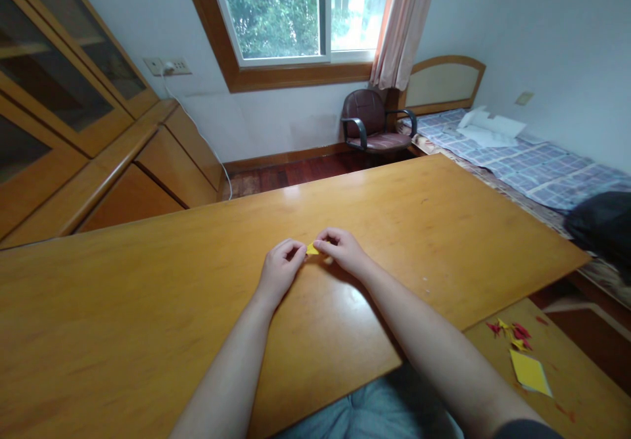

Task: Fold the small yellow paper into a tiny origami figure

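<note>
A small folded piece of yellow paper (312,250) is pinched between my two hands, just above the wooden table (197,307). My left hand (282,267) grips its left end with thumb and forefinger. On the other side, my right hand (342,250) holds the right end the same way, thumb toward me. Fingers cover much of the paper, so its exact folded form is hard to make out.
On a lower surface at the right lie several small red and yellow folded papers (515,334) and a stack of yellow paper sheets (531,373). An armchair (372,120), a bed (537,163) and a wooden cabinet (162,156) stand beyond the table. A white cable (197,127) hangs from the wall socket.
</note>
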Demonstrator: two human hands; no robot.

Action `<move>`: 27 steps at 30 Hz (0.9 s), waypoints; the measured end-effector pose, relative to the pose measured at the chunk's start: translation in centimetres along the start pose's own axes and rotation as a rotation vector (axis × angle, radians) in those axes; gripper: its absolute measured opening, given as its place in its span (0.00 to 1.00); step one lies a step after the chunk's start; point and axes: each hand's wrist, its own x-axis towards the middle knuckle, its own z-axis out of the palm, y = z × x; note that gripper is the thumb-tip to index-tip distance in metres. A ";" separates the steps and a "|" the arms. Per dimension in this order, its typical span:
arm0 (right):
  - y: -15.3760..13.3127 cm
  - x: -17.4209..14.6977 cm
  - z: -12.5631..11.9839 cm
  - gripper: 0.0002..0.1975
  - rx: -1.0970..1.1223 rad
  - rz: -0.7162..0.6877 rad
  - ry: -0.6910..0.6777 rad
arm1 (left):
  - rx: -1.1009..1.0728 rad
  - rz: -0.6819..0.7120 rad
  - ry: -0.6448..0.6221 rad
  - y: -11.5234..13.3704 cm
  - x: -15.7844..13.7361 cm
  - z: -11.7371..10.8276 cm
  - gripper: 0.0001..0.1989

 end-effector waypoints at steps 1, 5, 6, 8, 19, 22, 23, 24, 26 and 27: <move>0.1 0.0 0.0 0.10 0.031 0.019 0.012 | -0.010 -0.009 0.003 0.0 0.0 -0.1 0.13; 0.1 0.2 0.1 0.11 0.086 0.060 0.015 | -0.024 -0.026 0.009 -0.2 0.1 -0.2 0.12; 0.1 0.2 0.0 0.11 0.092 0.062 0.020 | -0.026 -0.028 0.011 -0.3 0.1 -0.2 0.12; 0.1 0.3 -0.1 0.11 0.115 0.063 0.048 | -0.042 -0.039 0.024 -0.7 0.1 -0.2 0.12; 0.3 0.5 -0.6 0.12 0.191 0.077 0.132 | -0.318 -0.216 0.163 -1.1 0.5 -0.1 0.14; 0.2 0.4 -0.5 0.12 0.191 0.068 0.126 | -0.335 -0.211 0.111 -0.9 0.4 0.0 0.14; 0.1 0.4 -0.5 0.12 0.195 0.065 0.121 | -0.331 -0.206 0.082 -0.8 0.4 0.1 0.14; 0.0 0.3 -0.5 0.12 0.200 0.063 0.114 | -0.328 -0.200 0.053 -0.7 0.3 0.2 0.14; -0.1 0.3 -0.4 0.12 0.205 0.058 0.095 | -0.326 -0.192 -0.002 -0.6 0.2 0.4 0.14; -0.1 0.2 -0.4 0.13 0.201 0.056 0.085 | -0.331 -0.193 -0.023 -0.6 0.1 0.5 0.14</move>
